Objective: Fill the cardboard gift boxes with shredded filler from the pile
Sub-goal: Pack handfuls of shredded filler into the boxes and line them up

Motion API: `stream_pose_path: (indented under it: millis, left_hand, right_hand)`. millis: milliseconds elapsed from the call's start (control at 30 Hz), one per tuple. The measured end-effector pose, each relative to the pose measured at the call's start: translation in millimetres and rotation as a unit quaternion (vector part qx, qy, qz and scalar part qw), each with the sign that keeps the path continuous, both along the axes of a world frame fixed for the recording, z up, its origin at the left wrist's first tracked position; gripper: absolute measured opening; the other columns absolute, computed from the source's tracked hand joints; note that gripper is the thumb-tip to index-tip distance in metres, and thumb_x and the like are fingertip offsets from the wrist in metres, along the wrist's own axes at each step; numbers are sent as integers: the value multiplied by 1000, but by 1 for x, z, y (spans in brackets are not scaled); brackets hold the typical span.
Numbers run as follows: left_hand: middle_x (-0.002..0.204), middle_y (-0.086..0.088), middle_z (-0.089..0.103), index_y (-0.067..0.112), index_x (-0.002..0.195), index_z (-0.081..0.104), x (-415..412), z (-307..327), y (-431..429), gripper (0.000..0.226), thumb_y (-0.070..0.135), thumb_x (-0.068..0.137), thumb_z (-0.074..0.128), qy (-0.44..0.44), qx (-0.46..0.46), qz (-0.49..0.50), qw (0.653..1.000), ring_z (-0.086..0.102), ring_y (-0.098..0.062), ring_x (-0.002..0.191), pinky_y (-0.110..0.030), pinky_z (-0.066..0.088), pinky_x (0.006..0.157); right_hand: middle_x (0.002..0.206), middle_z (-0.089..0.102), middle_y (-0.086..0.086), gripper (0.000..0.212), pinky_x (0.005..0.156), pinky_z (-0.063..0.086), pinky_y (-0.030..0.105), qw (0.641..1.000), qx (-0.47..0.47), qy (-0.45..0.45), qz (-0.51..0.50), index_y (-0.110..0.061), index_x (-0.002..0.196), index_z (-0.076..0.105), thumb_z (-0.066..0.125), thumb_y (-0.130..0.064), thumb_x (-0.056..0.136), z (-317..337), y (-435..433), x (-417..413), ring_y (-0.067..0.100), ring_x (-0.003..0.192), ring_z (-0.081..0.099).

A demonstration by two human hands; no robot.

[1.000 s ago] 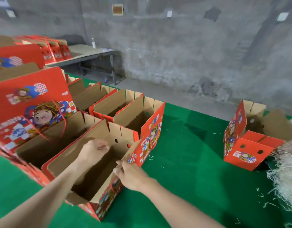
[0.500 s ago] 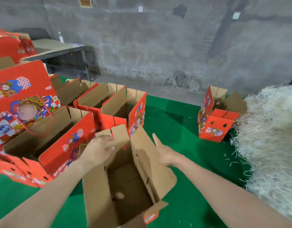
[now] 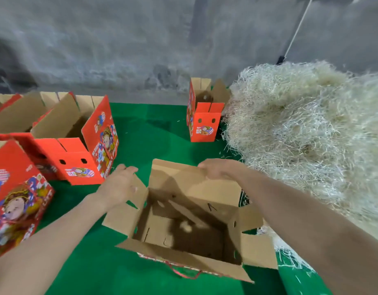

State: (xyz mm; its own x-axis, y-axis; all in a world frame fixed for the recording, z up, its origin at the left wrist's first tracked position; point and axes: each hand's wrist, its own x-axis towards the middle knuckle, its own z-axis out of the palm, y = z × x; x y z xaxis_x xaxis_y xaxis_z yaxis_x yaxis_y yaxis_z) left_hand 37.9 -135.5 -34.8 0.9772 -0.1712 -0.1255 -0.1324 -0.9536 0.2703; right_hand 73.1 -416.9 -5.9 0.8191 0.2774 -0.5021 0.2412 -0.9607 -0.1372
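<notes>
Left of the open gift box (image 3: pixel 184 220), left hand (image 3: pixel 118 184), fingers straight, touching its side flap. At its far flap, right hand (image 3: pixel 218 169) gripping the edge. Right of it, shredded filler pile (image 3: pixel 311 135). Probably positioning; next, scooping filler in.

No text, number or brand is legible to me in the head view. The near-left red box (image 3: pixel 18 188), the middle red box (image 3: pixel 77 160) and the far red box (image 3: pixel 205 124) beside the filler pile (image 3: pixel 301 128) each carry a cartoon figure and checker patches, with small white lettering close by that is too blurred and too small to read. The open box (image 3: pixel 184 188) shows bare brown cardboard inside and a strip of red-and-white check on its near outer edge, with no characters I can make out.
</notes>
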Motion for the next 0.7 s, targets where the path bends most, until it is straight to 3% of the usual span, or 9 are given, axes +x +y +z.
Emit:
stream_pose_path:
  millis: [100, 133, 167, 233, 300, 433, 567, 700]
  left_hand:
    - [116, -18, 54, -2, 122, 46, -5, 2, -16, 39, -5, 83, 50, 29, 45, -5, 999, 56, -28, 100, -30, 49, 69]
    - [111, -17, 52, -2, 118, 47, -7, 5, -21, 37, -6, 81, 49, 30, 77, 0, 997, 56, -29, 100, -31, 50, 71]
    - [114, -17, 48, -1, 119, 45, -10, 7, -26, 41, -3, 79, 52, 25, 129, -1, 991, 51, -32, 109, -36, 49, 84]
    - [144, -18, 24, 4, 140, 26, -13, 8, -35, 71, 8, 77, 60, -29, 256, -29, 966, 22, -38, 136, -50, 24, 110]
    - [156, -13, -4, 9, 148, 9, -18, 4, -47, 83, 16, 82, 59, -94, 274, -99, 952, -9, -36, 142, -55, -1, 113]
    - [156, -13, -10, 11, 148, 13, -28, -13, -68, 80, 33, 86, 59, -83, 235, -202, 947, -18, -32, 141, -52, -16, 109]
    - [155, -11, -16, 16, 149, 9, -35, -31, -58, 83, 43, 86, 56, 25, 210, -134, 968, -16, -35, 141, -56, -6, 111]
    - [155, -7, -19, 29, 146, -17, -54, -54, -29, 98, 47, 84, 57, 144, 160, -40, 976, 9, -40, 140, -58, 22, 108]
  right_hand:
    - [113, 57, 15, 26, 84, 46, 37, 992, 17, -100, -72, -2, 112, 54, 43, -9, 89, -11, -10, -9, 32, 102, 55]
    - [111, 58, 15, 26, 84, 46, 38, 986, 38, -130, -100, -5, 112, 54, 43, -11, 89, -14, -12, -12, 33, 102, 55]
    - [109, 58, 14, 27, 83, 45, 38, 979, 56, -156, -122, -8, 113, 53, 42, -10, 89, -18, -13, -17, 32, 101, 55]
    - [113, 57, 12, 36, 90, 38, 39, 965, 72, -213, -132, -16, 123, 47, 41, -7, 89, -25, -13, -25, 30, 106, 52]
    - [129, 48, 11, 50, 106, 25, 44, 952, 77, -275, -110, -21, 134, 37, 44, -5, 87, -29, -10, -36, 30, 123, 40]
    - [156, 3, 8, 64, 113, -4, 46, 939, 32, -340, -35, -29, 142, 22, 47, -11, 87, -43, -16, -54, 27, 143, -4]
    - [152, -24, 7, 67, 111, -7, 53, 961, -35, -272, -38, -37, 144, 14, 51, -35, 88, -61, -24, -67, 33, 138, -24]
    - [148, -35, 5, 72, 109, -7, 57, 974, -74, -211, -39, -44, 143, 7, 51, -33, 87, -72, -22, -67, 35, 133, -33]
